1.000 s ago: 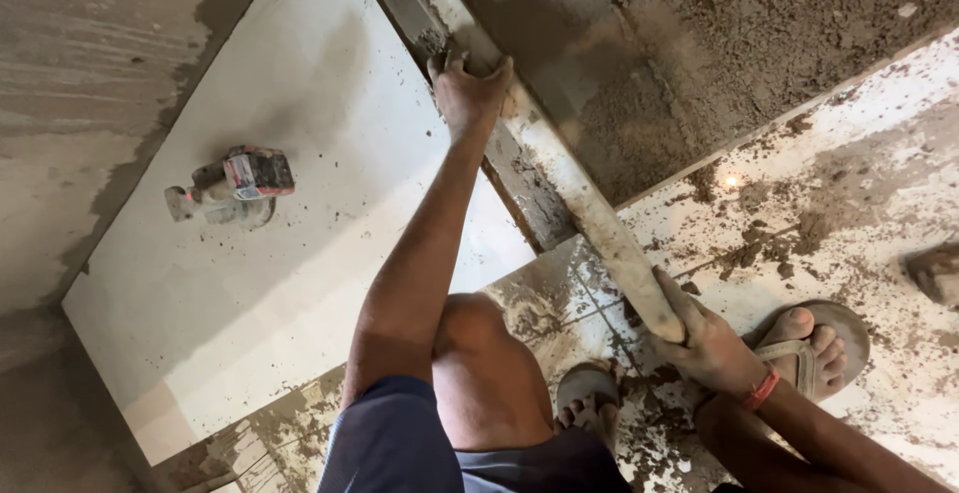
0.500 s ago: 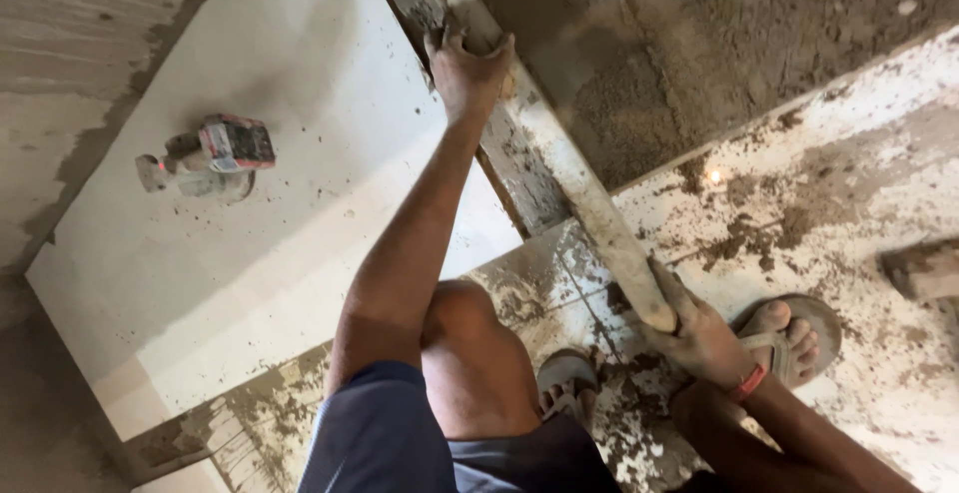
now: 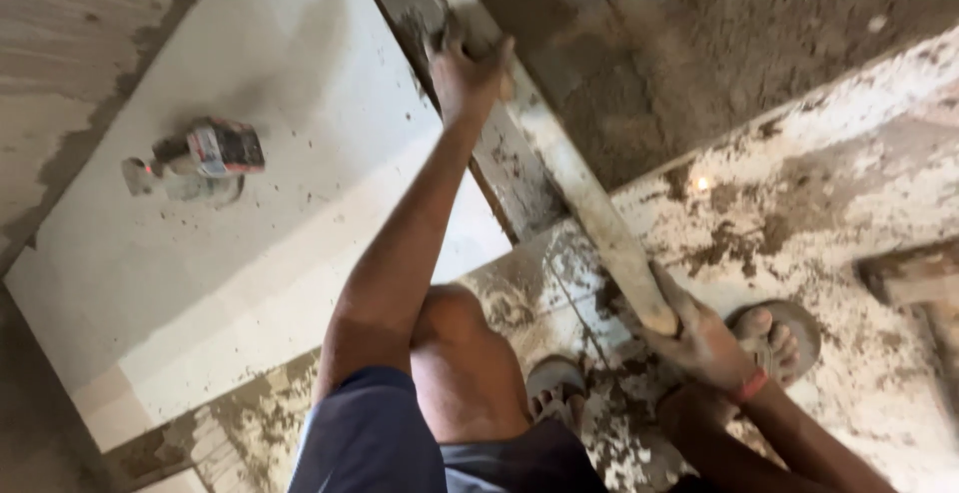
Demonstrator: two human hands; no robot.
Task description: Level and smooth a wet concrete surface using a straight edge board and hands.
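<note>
- A long, mortar-smeared straight wooden board (image 3: 559,168) is held slantwise at the edge of a large white tile (image 3: 250,243).
- Its far end is clamped by the left hand (image 3: 470,73); its near end by the right hand (image 3: 704,338).

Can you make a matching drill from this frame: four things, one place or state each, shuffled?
Things:
1. left hand
2. right hand
3. small tool
4. straightedge

Places or states:
A. lying alone on the pale tile
B. gripping the board's far end
C. spanning from one hand to the other beside the mortar bed
D. holding the board's near end, by a sandalled foot

Pairs: 1-B, 2-D, 3-A, 4-C
</note>
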